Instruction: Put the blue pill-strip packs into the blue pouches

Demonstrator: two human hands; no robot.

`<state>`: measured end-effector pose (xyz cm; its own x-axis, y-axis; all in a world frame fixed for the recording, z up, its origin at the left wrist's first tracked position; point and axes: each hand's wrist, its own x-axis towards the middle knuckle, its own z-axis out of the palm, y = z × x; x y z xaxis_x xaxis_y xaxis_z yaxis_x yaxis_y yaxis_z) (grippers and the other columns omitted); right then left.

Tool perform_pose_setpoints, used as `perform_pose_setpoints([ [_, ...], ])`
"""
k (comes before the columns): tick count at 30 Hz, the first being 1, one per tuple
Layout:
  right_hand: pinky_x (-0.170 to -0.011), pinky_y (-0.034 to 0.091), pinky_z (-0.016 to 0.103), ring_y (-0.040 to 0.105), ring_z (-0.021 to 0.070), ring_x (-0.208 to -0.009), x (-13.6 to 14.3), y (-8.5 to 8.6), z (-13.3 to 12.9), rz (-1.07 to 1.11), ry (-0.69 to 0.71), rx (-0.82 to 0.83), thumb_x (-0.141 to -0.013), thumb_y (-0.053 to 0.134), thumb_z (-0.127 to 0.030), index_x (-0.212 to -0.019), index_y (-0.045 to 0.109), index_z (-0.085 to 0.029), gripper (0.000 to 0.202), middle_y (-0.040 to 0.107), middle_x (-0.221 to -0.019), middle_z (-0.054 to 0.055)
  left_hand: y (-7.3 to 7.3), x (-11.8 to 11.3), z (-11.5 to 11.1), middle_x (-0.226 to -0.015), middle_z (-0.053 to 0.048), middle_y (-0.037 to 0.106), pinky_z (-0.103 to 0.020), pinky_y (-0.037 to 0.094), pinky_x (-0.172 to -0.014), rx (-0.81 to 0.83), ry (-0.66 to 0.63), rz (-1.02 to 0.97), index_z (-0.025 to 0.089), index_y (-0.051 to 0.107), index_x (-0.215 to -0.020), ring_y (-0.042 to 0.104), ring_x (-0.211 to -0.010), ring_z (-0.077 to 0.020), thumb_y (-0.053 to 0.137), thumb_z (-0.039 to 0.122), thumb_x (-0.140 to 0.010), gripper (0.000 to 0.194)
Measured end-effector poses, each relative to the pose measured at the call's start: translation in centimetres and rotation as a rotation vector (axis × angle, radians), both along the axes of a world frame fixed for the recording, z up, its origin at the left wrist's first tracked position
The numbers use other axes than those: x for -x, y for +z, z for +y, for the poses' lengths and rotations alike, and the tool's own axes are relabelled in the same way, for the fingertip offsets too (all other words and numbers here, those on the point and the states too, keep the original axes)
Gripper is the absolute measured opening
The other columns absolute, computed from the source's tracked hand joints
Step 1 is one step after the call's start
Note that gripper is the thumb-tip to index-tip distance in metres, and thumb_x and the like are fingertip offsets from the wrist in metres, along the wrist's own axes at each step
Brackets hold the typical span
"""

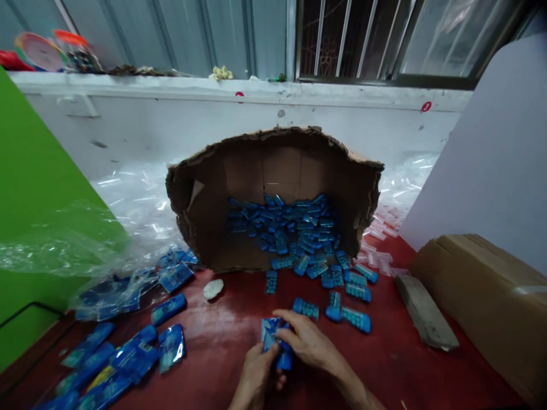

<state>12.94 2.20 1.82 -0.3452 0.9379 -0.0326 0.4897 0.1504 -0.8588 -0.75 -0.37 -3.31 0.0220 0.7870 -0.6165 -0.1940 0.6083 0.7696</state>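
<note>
Near the front of the red table, both my hands are closed around a small shiny blue packet (pixel 270 332). My left hand (pixel 256 367) grips its lower part, thumb on top. My right hand (pixel 308 340) holds the packet's right side, its fingers curled over the upper face. What the packet contains is hidden. Just beyond my right hand lie several small blue cases with clear fronts (pixel 355 319). Many more of these cases (pixel 280 225) are heaped in the open cardboard box (pixel 205 228) ahead, and some spill out over its front edge.
Several blue packets (pixel 132 356) lie on the left of the table (pixel 222 376), beside a clear plastic bag (pixel 123 285) of more. A white round piece (pixel 213 289) sits before the box. At right are a grey block (pixel 425 310), a brown carton (pixel 482 302) and clear plastic pieces (pixel 380 250).
</note>
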Motion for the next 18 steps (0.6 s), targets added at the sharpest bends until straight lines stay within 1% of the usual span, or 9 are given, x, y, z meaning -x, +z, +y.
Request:
perform_pose_setpoints([
  [1, -0.081, 0.038, 0.028, 0.053, 0.0178, -0.091, 0.3, 0.0, -0.2, 0.11, 0.024, 0.083, -0.081, 0.039, -0.032, -0.111, 0.051, -0.021, 0.034, 0.059, -0.099, 0.004, -0.2, 0.1, 0.0, -0.029, 0.004, 0.045, -0.021, 0.032, -0.028, -0.012, 0.003, 0.015, 0.015, 0.048, -0.056, 0.044, -0.025, -0.0119, 0.065, 0.049, -0.05, 0.038],
  [3, -0.074, 0.041, 0.026, 0.054, 0.0164, -0.084, 0.7, -0.5, -0.5, 0.265, 0.015, 0.197, -0.081, 0.037, -0.031, -0.109, 0.052, -0.019, 0.034, 0.06, -0.094, 0.003, -0.6, 0.3, 0.0, -0.028, 0.005, 0.043, -0.021, 0.031, -0.027, -0.04, -0.006, 0.049, 0.015, 0.047, -0.056, 0.042, -0.024, -0.0111, 0.063, 0.052, -0.05, 0.041],
  [5, -0.072, 0.041, 0.025, 0.054, 0.0161, -0.083, 0.9, -1.1, -0.7, 0.324, -0.015, 0.196, -0.077, 0.043, -0.027, -0.107, 0.053, -0.019, 0.032, 0.06, -0.093, 0.002, -0.8, 0.5, 0.0, -0.029, 0.005, 0.043, -0.02, 0.03, -0.028, -0.07, -0.027, 0.058, 0.015, 0.047, -0.057, 0.041, -0.025, -0.0105, 0.062, 0.055, -0.051, 0.042],
  [7, -0.07, 0.041, 0.024, 0.054, 0.0159, -0.081, 0.9, -1.8, -0.5, 0.313, -0.032, 0.164, -0.071, 0.048, -0.02, -0.098, 0.057, -0.019, 0.029, 0.061, -0.088, 0.0, -0.7, 0.6, 0.0, -0.03, 0.006, 0.043, -0.02, 0.03, -0.029, -0.09, -0.053, 0.016, 0.016, 0.047, -0.059, 0.042, -0.026, -0.0101, 0.062, 0.055, -0.05, 0.043],
  [9, -0.067, 0.042, 0.023, 0.055, 0.0153, -0.076, 0.9, -2.2, -0.1, 0.279, -0.089, 0.136, -0.069, 0.047, -0.018, -0.089, 0.059, -0.017, 0.023, 0.061, -0.081, 0.0, -0.4, 0.9, -0.2, -0.033, 0.005, 0.046, -0.02, 0.031, -0.031, -0.09, -0.091, -0.047, 0.016, 0.046, -0.06, 0.044, -0.028, -0.0101, 0.065, 0.052, -0.048, 0.043],
  [11, -0.065, 0.042, 0.023, 0.055, 0.0148, -0.072, 0.8, -2.4, 0.4, 0.201, -0.176, 0.073, -0.071, 0.044, -0.019, -0.086, 0.058, -0.015, 0.02, 0.06, -0.078, 0.001, 0.2, 1.4, -0.6, -0.037, 0.004, 0.05, -0.02, 0.033, -0.033, -0.073, -0.123, -0.094, 0.015, 0.046, -0.06, 0.047, -0.031, -0.01, 0.068, 0.046, -0.048, 0.04],
  [13, -0.07, 0.041, 0.024, 0.055, 0.0152, -0.076, 0.8, -2.7, 0.5, 0.028, -0.232, -0.047, -0.075, 0.041, -0.019, -0.087, 0.057, -0.016, 0.021, 0.061, -0.079, 0.003, 1.1, 2.1, -1.1, -0.041, 0.003, 0.053, -0.02, 0.034, -0.036, -0.068, -0.121, -0.125, 0.014, 0.047, -0.06, 0.048, -0.034, -0.009, 0.068, 0.04, -0.051, 0.035],
  [14, -0.073, 0.041, 0.025, 0.055, 0.0154, -0.079, 0.8, -2.8, 0.5, -0.058, -0.22, -0.092, -0.076, 0.039, -0.019, -0.089, 0.057, -0.016, 0.022, 0.061, -0.082, 0.003, 1.5, 2.4, -1.3, -0.042, 0.002, 0.054, -0.019, 0.034, -0.037, -0.066, -0.09, -0.131, 0.014, 0.047, -0.06, 0.049, -0.036, -0.0088, 0.067, 0.038, -0.053, 0.033],
  [18, -0.079, 0.037, 0.029, 0.052, 0.0185, -0.088, 1.2, -3.3, -0.2, -0.207, -0.161, -0.127, -0.076, 0.044, -0.018, -0.095, 0.058, -0.022, 0.024, 0.059, -0.092, 0.004, 2.5, 2.9, -1.6, -0.046, 0.002, 0.055, -0.018, 0.034, -0.04, -0.044, -0.002, -0.216, 0.014, 0.046, -0.061, 0.051, -0.04, -0.008, 0.065, 0.033, -0.058, 0.027],
])
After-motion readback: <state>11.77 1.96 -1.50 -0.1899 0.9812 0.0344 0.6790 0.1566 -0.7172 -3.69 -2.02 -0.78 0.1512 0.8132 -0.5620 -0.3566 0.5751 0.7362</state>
